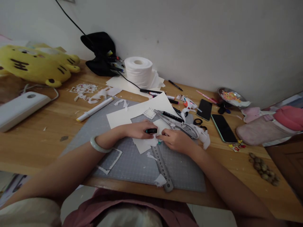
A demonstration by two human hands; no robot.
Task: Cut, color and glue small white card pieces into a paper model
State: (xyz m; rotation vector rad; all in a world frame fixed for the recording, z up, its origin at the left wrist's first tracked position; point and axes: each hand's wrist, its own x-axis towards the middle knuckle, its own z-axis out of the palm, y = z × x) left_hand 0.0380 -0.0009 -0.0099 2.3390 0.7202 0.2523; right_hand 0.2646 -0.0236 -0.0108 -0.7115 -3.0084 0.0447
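My left hand [138,130] lies on a white paper sheet [145,145] on the grey cutting mat [132,164], its fingers closed round a small black cap or pen piece [151,130]. My right hand [175,140] rests beside it, fingers curled and pinching a small teal-tipped thing at the paper's edge, too small to name. A metal ruler [162,167] runs from under the hands toward the table's front edge. A pale bangle [99,145] is on my left wrist.
Scissors [182,126] and a black marker [171,116] lie just beyond the hands. Two phones [222,127], a glue gun [189,104], a tissue roll [138,71], a white marker [94,109], paper scraps [82,90], a yellow plush toy [35,64] and a pink pouch [255,129] surround the mat.
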